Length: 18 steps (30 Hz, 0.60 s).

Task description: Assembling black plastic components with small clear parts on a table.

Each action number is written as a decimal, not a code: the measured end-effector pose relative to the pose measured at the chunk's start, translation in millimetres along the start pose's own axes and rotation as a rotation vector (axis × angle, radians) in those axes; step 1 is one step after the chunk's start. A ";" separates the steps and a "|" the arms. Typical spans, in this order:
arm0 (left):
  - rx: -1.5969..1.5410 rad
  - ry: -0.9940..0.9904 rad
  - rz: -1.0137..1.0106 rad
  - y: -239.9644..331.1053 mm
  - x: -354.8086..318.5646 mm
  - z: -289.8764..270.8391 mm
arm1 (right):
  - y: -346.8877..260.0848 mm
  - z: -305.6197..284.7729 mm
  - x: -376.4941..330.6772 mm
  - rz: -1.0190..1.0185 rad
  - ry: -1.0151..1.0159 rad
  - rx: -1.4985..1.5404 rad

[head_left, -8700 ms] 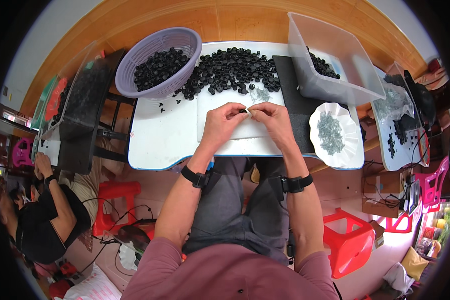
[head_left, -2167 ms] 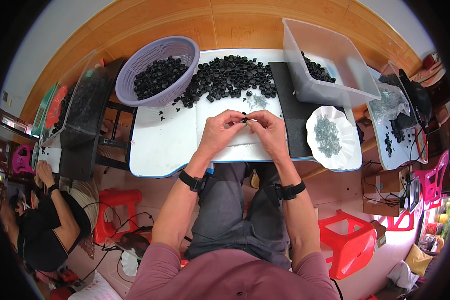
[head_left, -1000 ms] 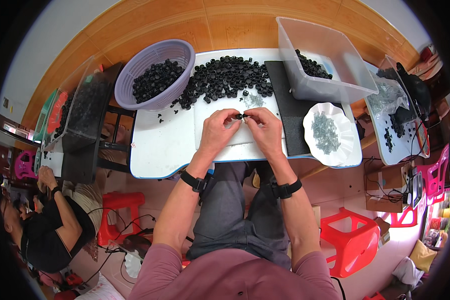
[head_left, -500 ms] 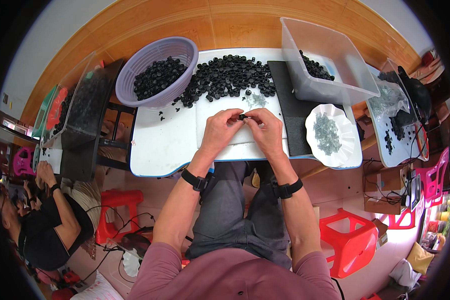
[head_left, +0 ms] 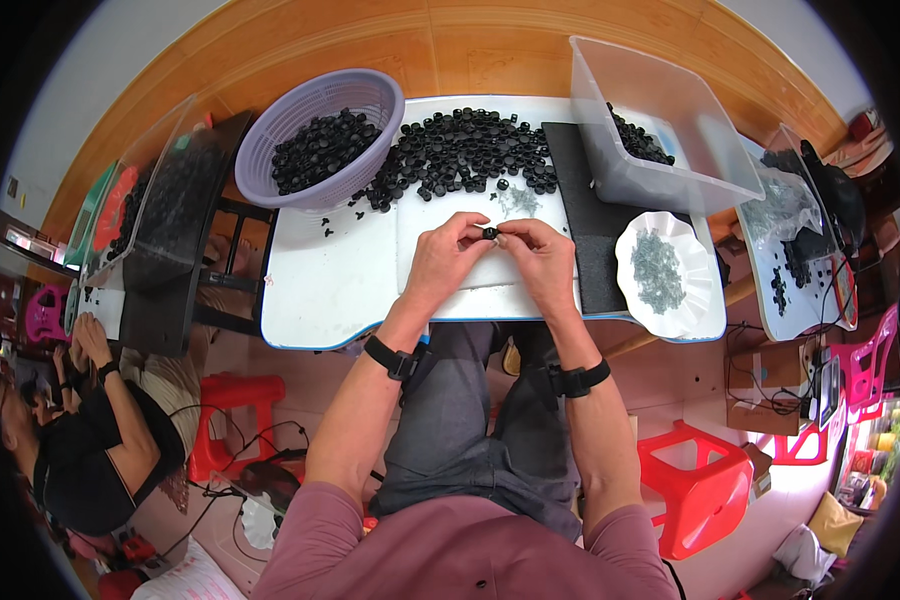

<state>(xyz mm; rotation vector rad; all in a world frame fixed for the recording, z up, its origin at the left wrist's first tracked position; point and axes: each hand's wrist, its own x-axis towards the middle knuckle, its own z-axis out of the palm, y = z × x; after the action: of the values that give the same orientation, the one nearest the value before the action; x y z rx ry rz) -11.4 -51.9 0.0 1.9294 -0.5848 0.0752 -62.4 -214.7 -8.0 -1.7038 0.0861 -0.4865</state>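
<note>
At centre frame, the left hand (head_left: 448,262) and right hand (head_left: 540,262) are pinching one small black cap (head_left: 490,233) between fingertips above the desk (head_left: 330,290) — light, stiff, likely slippery, best gripped by its rim — the cap pile (head_left: 465,160) lying beyond.

Warm orange wooden plank floor (head_left: 470,40) beyond a white rectangular worktable (head_left: 330,290); red plastic stools (head_left: 695,490) underneath, black side table (head_left: 185,290) left.
</note>
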 end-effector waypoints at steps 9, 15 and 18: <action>0.001 -0.008 0.046 -5.3 -0.7 0.4 | 3.4 0.2 1.1 -0.025 -0.010 0.019; -0.003 -0.010 0.049 -2.3 -1.0 -0.8 | 4.4 -0.7 1.4 -0.032 -0.014 0.011; -0.020 -0.020 0.022 -1.7 -1.0 -1.5 | 2.1 -0.2 0.8 -0.100 -0.006 -0.040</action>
<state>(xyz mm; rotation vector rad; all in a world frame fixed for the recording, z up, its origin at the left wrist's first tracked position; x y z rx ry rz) -11.2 -49.7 -1.2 1.9066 -0.6178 0.0641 -61.2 -215.6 -9.8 -1.7545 0.0066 -0.5572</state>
